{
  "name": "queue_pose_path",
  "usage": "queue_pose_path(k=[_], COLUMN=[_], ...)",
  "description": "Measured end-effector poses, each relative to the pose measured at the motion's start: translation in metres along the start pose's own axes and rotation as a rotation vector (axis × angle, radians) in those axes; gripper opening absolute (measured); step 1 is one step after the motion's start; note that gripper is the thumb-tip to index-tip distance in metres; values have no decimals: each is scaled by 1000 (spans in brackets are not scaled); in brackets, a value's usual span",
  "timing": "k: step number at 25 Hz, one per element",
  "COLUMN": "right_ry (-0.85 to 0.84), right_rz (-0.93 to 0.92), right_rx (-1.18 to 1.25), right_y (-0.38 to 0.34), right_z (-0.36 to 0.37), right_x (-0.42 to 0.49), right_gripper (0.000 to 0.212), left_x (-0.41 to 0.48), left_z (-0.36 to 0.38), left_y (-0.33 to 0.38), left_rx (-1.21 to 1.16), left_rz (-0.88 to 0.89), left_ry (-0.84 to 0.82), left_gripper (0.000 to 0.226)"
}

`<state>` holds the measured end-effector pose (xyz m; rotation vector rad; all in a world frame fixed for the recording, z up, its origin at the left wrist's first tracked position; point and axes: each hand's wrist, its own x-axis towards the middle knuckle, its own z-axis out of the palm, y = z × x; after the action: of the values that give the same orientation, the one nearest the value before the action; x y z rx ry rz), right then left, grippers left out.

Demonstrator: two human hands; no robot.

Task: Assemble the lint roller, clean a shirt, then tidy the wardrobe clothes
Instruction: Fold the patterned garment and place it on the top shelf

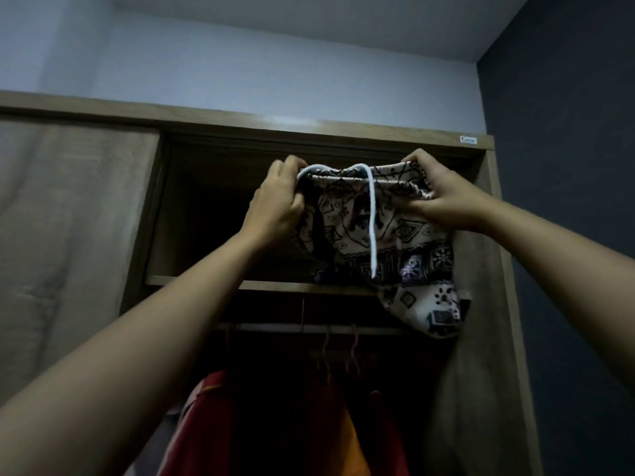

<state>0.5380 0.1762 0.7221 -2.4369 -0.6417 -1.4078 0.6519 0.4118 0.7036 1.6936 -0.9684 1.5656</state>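
Holding patterned shorts (385, 235) up at the wardrobe's top shelf (240, 285), both arms raised. Left hand (278, 197) pinching the waistband's left end; right hand (443, 197) pinching its right end, fingers pressed onto cloth. White drawstring (371, 214) hanging down the front. Shorts draping over the shelf's right edge. Red garment (206, 424) hanging below on the rail (275, 327).

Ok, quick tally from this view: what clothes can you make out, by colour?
Patterned cream-and-black garment with white drawstring, held up by left hand and right hand: 1
Red garment hanging below: 1
Orange garment hanging below: 1
Total: 3; more may hang unseen in the dark.
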Motion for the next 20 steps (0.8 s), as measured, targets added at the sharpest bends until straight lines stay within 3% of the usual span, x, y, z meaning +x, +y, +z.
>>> queue_pose_path(k=[2, 5, 8, 13, 17, 20], right_ry=[62, 166, 165, 90, -153, -298], right_rz=[10, 66, 141, 254, 364, 432], right_rx=[15, -45, -54, -54, 91, 250], right_y=[-11, -23, -36, -41, -26, -19], right_z=[1, 8, 16, 39, 74, 91], right_x=[2, -3, -18, -47, -97, -135], right_gripper=[25, 22, 22, 15, 20, 33], left_x=[-5, -18, -31, -65, -120, -150], left_z=[-16, -42, -62, -77, -84, -103], left_y=[4, 1, -5, -4, -12, -17], left_rx=[123, 316, 399, 609, 405, 130], left_rz=[36, 113, 185, 62, 6, -219], left_ry=[48, 17, -140, -428, -805, -1002], left_gripper=[29, 35, 40, 49, 56, 31])
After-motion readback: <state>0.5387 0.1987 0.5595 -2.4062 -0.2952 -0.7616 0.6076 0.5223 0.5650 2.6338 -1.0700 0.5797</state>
